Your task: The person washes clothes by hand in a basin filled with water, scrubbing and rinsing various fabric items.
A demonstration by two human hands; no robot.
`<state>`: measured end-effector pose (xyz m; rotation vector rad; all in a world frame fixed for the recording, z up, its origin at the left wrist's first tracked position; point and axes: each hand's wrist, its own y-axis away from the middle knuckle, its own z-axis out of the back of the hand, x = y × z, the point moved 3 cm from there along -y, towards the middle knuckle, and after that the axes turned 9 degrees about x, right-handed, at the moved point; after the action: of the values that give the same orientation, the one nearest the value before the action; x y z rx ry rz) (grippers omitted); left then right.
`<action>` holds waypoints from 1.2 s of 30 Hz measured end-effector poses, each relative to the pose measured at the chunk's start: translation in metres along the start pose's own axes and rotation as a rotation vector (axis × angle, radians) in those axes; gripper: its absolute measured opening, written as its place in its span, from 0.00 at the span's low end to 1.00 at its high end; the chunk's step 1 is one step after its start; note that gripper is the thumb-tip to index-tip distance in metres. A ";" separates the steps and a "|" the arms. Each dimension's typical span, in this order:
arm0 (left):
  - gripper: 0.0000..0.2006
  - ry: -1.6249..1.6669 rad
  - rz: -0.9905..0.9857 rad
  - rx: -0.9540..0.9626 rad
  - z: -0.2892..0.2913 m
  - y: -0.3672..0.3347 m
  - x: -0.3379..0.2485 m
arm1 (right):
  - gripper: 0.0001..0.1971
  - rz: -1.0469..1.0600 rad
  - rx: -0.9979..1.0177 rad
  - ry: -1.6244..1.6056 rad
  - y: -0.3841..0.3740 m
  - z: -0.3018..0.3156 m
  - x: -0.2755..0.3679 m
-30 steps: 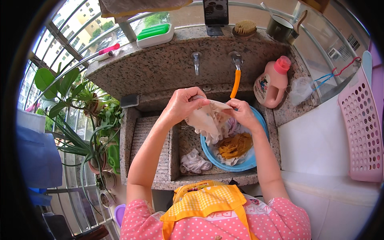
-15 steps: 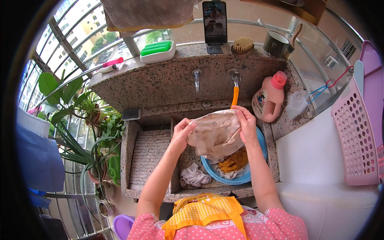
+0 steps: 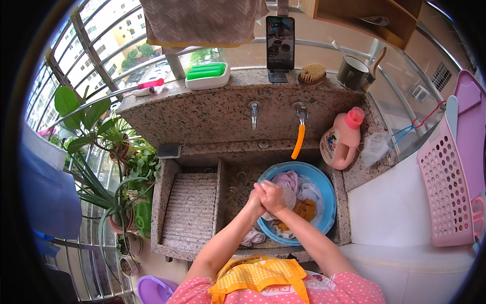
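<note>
Over the left part of a blue basin (image 3: 329, 202), my left hand (image 3: 256, 200) and my right hand (image 3: 273, 196) are pressed together, both closed. The printed beige cloth (image 3: 289, 198) is bunched in them; most of it is hidden by my fingers, and pale fabric shows beside my right hand. Inside the basin lie a mustard-yellow cloth (image 3: 306, 209), a pinkish cloth (image 3: 286, 179) and a whitish cloth (image 3: 310, 190). A crumpled pale cloth (image 3: 253, 237) rests on the sink floor, partly behind my left forearm.
The basin stands in a granite sink (image 3: 230, 175) beside a ribbed washboard (image 3: 187, 207). Above are a tap (image 3: 254, 114) and another with an orange hose (image 3: 298, 142). A pink detergent bottle (image 3: 340, 142) stands right, near a pink basket (image 3: 445, 187). Plants (image 3: 119, 187) are at left.
The beige cloth was spread between my hands; now it is bunched and my hands have come together, lower. The view has shifted slightly, and the basin and hose end show more fully.
</note>
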<state>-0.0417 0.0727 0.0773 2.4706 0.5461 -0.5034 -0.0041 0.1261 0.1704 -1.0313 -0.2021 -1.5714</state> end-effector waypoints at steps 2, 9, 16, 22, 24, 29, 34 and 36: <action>0.15 -0.478 -0.389 0.149 -0.024 0.018 -0.026 | 0.14 0.342 -0.082 -0.127 0.011 0.007 0.042; 0.13 -0.199 0.218 -0.099 -0.026 0.017 0.003 | 0.18 -0.054 -0.115 0.073 0.010 0.002 -0.051; 0.11 0.011 0.046 0.076 -0.017 0.020 -0.018 | 0.13 0.055 -0.237 0.174 -0.010 0.023 -0.001; 0.12 0.339 -0.044 0.210 -0.027 0.022 -0.030 | 0.28 -0.182 -0.022 -0.233 0.019 0.005 -0.006; 0.13 0.255 0.028 0.293 -0.044 0.030 -0.028 | 0.29 -0.347 -0.046 -0.532 0.024 0.000 -0.037; 0.16 -0.751 -0.247 0.198 -0.057 0.053 -0.054 | 0.12 -0.334 0.103 -0.534 0.021 0.011 -0.049; 0.22 -0.741 -0.270 0.590 -0.090 0.055 -0.066 | 0.06 -0.303 0.218 -0.812 -0.002 0.063 -0.002; 0.20 -0.775 -0.171 0.674 -0.110 0.064 -0.065 | 0.04 -0.243 0.258 -0.847 -0.013 0.102 0.014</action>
<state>-0.0405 0.0706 0.2208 2.5105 0.2775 -1.8532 0.0364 0.1844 0.2458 -1.4459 -1.1114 -1.1819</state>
